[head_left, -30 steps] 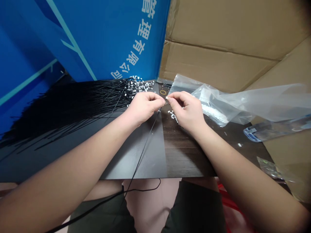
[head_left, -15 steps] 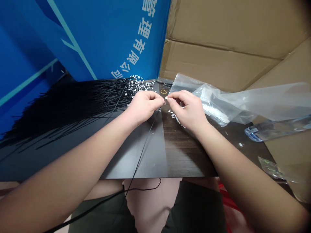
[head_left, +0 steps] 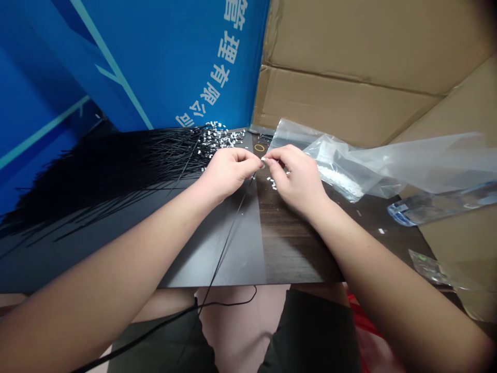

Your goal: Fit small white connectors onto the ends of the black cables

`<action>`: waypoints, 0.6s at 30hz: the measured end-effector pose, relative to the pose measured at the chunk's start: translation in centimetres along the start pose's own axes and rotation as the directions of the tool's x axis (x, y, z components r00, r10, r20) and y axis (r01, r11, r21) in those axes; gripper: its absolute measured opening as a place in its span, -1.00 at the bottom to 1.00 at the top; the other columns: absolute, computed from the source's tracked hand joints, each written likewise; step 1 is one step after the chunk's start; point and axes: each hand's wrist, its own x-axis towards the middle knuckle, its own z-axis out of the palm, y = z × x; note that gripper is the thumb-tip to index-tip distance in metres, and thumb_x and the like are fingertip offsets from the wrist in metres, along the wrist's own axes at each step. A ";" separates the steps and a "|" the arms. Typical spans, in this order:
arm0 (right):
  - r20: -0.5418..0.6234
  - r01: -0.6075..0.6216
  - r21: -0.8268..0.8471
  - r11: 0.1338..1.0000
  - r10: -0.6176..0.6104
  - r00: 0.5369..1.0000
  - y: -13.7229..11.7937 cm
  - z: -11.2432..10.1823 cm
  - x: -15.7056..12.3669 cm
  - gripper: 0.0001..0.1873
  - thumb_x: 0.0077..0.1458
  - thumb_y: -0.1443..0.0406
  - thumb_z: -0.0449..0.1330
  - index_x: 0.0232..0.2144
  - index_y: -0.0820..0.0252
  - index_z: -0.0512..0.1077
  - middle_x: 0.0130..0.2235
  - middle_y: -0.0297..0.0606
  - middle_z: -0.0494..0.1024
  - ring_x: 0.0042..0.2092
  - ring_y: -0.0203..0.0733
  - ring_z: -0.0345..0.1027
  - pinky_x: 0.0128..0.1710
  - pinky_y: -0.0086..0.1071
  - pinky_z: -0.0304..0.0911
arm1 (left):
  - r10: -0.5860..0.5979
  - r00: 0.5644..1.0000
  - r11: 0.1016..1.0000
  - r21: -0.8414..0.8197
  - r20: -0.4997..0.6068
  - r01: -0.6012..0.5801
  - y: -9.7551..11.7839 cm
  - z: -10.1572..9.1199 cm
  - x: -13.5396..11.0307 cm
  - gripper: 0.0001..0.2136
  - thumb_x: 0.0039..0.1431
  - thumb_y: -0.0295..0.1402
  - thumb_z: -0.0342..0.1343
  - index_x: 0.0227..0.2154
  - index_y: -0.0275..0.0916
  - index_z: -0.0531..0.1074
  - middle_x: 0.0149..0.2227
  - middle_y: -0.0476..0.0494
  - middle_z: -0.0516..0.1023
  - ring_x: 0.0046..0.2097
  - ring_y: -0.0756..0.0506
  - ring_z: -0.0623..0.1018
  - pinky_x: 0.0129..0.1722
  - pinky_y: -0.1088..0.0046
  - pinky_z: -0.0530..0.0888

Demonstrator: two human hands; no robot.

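Observation:
My left hand (head_left: pixel 235 168) pinches a thin black wire (head_left: pixel 232 228) near its end. The wire's length trails down past the table's front edge. My right hand (head_left: pixel 297 173) is closed on a small white connector (head_left: pixel 263 159) between thumb and forefinger. The fingertips of both hands nearly meet, and whether the wire's end is inside the connector is hidden. Left of my hands lies a big bundle of black wires (head_left: pixel 116 160) with white connectors (head_left: pixel 217 137) on their ends. Several loose white connectors (head_left: pixel 272 182) lie beside my right hand.
A clear plastic bag (head_left: pixel 339 178) holding white pieces lies right of my hands. Further right are another clear bag with a blue end (head_left: pixel 404 213) and a small clear bag (head_left: pixel 429 267). A yellow ring (head_left: pixel 259 148) lies behind my hands. Blue panel (head_left: pixel 155 62) and cardboard (head_left: pixel 349 41) stand behind.
My right hand has shifted slightly left, bringing the white connector closer to my left fingertips. My left hand stays almost in place. The whole view has shifted slightly.

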 end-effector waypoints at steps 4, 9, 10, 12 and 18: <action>-0.036 -0.005 0.017 1.000 0.005 0.999 -0.1 0.3 -0.1 -0.84 0.37 0.32 0.16 -0.26 0.10 0.53 -0.22 -0.22 0.66 -0.18 -0.09 0.50 -0.13 -0.19 0.38 | 0.004 1.000 1.000 0.003 -0.014 -0.004 -0.2 0.1 -0.1 -0.89 0.01 -0.33 0.25 -0.52 -0.26 0.55 -0.54 0.02 0.45 -0.45 0.01 0.36 -0.37 0.40 0.29; -0.084 -0.057 0.035 0.998 0.060 0.995 -0.5 0.9 -0.4 -0.85 0.37 0.30 0.16 -0.25 0.10 0.52 -0.22 -0.22 0.66 -0.23 -0.12 0.48 -0.15 -0.19 0.39 | -0.016 0.998 0.998 -0.065 -0.056 0.012 -0.2 0.7 -0.3 -0.89 0.02 -0.36 0.24 -0.54 -0.25 0.51 -0.54 0.00 0.44 -0.45 0.02 0.35 -0.40 0.42 0.25; -0.095 -0.058 0.038 0.998 0.061 0.994 -0.6 1.0 -0.4 -0.85 0.37 0.31 0.15 -0.25 0.10 0.52 -0.23 -0.22 0.65 -0.24 -0.12 0.48 -0.15 -0.19 0.39 | -0.025 0.998 0.996 -0.087 -0.062 0.019 -0.2 0.8 -0.3 -0.89 0.01 -0.36 0.25 -0.55 -0.25 0.50 -0.54 0.00 0.43 -0.45 0.02 0.35 -0.41 0.42 0.24; -0.119 -0.047 0.046 0.998 0.052 0.991 -0.7 1.2 -0.5 -0.84 0.38 0.31 0.14 -0.26 0.10 0.52 -0.24 -0.23 0.65 -0.23 -0.12 0.48 -0.16 -0.20 0.39 | -0.029 0.997 0.992 -0.127 -0.071 0.020 -0.2 1.0 -0.3 -0.88 0.02 -0.36 0.25 -0.56 -0.25 0.48 -0.54 0.00 0.44 -0.45 0.02 0.35 -0.41 0.42 0.24; -0.196 0.034 0.045 0.998 -0.025 0.980 -0.8 1.4 -0.5 -0.85 0.38 0.36 0.15 -0.24 0.10 0.51 -0.24 -0.24 0.67 -0.18 -0.12 0.53 -0.14 -0.20 0.42 | -0.016 0.996 0.983 -0.186 -0.090 -0.001 -0.1 1.4 -0.5 -0.85 0.04 -0.37 0.25 -0.58 -0.24 0.46 -0.53 0.00 0.42 -0.44 0.02 0.35 -0.39 0.42 0.28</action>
